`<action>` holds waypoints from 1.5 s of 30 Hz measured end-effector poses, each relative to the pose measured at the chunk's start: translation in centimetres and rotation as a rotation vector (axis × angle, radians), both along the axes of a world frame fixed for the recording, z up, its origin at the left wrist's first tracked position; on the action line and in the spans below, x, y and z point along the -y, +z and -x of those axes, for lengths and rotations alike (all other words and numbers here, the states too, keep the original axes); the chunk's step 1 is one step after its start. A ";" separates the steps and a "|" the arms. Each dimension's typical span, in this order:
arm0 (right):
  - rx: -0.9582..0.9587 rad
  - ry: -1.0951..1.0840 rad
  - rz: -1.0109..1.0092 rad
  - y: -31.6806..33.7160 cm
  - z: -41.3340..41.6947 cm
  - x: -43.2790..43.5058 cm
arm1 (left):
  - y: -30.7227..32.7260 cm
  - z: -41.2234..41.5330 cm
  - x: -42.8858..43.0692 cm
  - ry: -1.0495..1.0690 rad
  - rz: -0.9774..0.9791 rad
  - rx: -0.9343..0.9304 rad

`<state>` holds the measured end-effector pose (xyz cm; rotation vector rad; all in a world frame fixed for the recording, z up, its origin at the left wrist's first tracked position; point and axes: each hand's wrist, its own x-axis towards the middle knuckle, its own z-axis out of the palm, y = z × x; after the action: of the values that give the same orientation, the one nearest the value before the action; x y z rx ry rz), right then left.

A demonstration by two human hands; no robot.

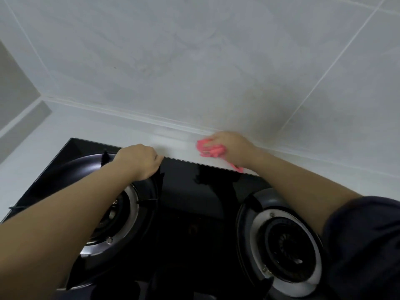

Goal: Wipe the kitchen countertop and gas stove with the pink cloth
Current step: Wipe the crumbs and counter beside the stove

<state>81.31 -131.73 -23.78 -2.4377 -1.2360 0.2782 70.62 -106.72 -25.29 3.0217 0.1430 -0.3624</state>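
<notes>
With the right hand [232, 146], gripping the bunched pink cloth [211, 150], rubbing the countertop [173, 146] strip between gas stove [194, 191] and wall [194, 72]. Left hand [138, 160] curled at the stove's back edge; cannot tell if holding anything. Next, likely: slide sideways, pressing down.

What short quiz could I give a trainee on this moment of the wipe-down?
1. True or false: the left hand holds the pink cloth.
2. Where is the cloth? A) draped over a burner B) on the countertop strip behind the gas stove C) lifted clear of every surface
3. How many burners does the stove show?
Key: 1 false, the right hand holds it; 2 B; 3 two.
</notes>
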 end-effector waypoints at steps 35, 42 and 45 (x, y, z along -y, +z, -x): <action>0.156 -0.063 0.251 -3.1 -0.6 8.4 | -0.3 -1.1 8.7 -0.131 0.034 -0.230; 0.083 -0.158 0.357 -2.2 -0.8 25.0 | -0.3 -3.4 15.7 -0.114 0.090 -0.170; 0.077 -0.271 0.348 -2.0 -1.0 31.1 | 0.2 -4.2 19.0 -0.101 0.143 -0.138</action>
<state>82.29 -162.82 -25.75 -2.9010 -0.9324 0.3475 74.84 -125.70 -25.07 2.8686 -0.0248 -0.5649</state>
